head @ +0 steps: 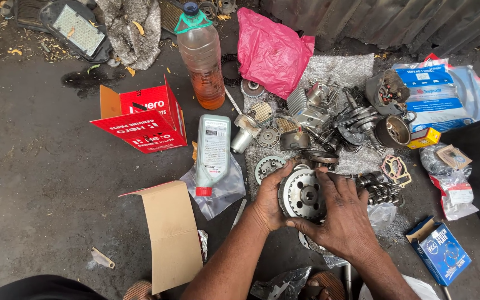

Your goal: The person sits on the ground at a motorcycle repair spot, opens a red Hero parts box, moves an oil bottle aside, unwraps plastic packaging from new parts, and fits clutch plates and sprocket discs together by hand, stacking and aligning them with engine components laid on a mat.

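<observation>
Both hands meet on 1 round metal clutch drum (302, 194), held low over the dark concrete floor (45, 183): left hand (268, 201) cupped round its near-left rim, fingers curled under and thumb along the edge; right hand (341, 214) spread over its right side, fingertips resting on the top rim, thumb (301, 224) pinching the lower edge. Drum face turned up toward the head, toothed ring and centre hub in plain sight. Just right of the right hand: 1 stack of steel gears on a shaft (381, 189), and beyond it 1 flat gasket (396, 168). Just beyond the fingertips: 1 toothed disc (268, 165) and a heap of grey engine parts (329, 119) on a pale cloth (340, 72). Beyond and left of the left hand: 1 grey oil bottle (213, 147) lying on a clear bag, then 1 open red carton (143, 119). Farther off, past the bottle: 1 tall plastic bottle with amber liquid (202, 58), standing upright, and 1 crumpled pink plastic bag (270, 50) beside it. Near-left of the left forearm: 1 plain brown cardboard flap (170, 233). Near-right of the right wrist: 1 small blue box (439, 250). Well right of both hands: clear packets with blue labels (443, 91) and 1 small yellow box (424, 137).
</observation>
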